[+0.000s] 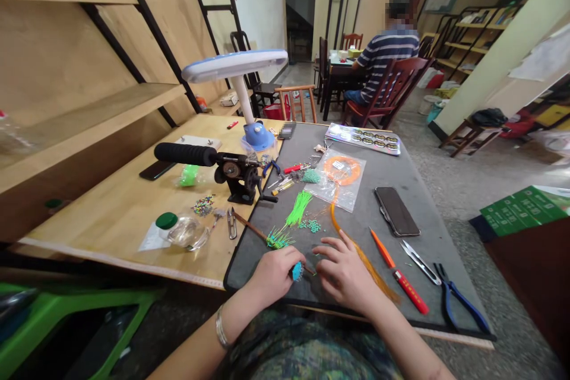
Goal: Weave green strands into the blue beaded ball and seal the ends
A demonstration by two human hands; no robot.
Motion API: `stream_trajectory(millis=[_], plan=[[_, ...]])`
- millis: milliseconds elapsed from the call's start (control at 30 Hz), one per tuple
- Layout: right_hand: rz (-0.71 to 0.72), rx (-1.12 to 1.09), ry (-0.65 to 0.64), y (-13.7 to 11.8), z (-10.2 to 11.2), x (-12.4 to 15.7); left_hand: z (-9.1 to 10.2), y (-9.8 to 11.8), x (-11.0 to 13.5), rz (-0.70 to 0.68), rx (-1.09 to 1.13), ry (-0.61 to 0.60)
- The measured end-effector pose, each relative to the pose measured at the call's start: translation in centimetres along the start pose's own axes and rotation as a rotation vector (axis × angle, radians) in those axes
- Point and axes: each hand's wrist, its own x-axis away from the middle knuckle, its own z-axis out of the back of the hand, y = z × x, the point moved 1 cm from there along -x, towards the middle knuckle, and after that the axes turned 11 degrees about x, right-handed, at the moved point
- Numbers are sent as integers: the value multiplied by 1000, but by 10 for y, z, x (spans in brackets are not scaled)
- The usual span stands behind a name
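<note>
My left hand (pixel 276 270) is closed low over the grey mat, fingers together around a small bright-blue object (pixel 296 271) whose kind I cannot make out. A thin brown stick (pixel 250 225) slants toward that hand, with green strands (pixel 279 240) clustered at its near part. Beyond the hand a thin brown tip shows; whether it is the same stick is hidden. My right hand (pixel 341 264) hovers just right of it, fingers bent and apart, nothing visible in them. Long orange strands (pixel 373 270) run beside and partly behind this hand. Bright green strands (pixel 298 208) and turquoise beads (pixel 313 225) lie ahead.
On the mat's right lie a phone (pixel 398 211), a red-orange pen (pixel 410 291), thread snips (pixel 421 262) and blue-handled pliers (pixel 463 300). A black crank device (pixel 238 175), a lamp (pixel 244 92) and a green-lidded jar (pixel 189 233) stand left. A person (pixel 387 50) sits behind.
</note>
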Motion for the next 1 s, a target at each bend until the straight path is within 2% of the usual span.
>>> stream_trajectory(millis=[267,433,567,733,900,1000], plan=[[19,28,35,-4,-9,-11,-1,8,7,44,33,-3],[-162,-3,155,-15,-13,7,0,7,10,71,49,24],[-193,44,93,-29,-33,26,-3,2,14,45,44,5],[-222,133,84,-44,-55,32,-1,-7,20,38,-20,-11],[-216,114,121,-46,-46,42,10,-13,28,105,-126,59],[-310,45,194,-34,-31,57,7,-5,28,101,-83,79]])
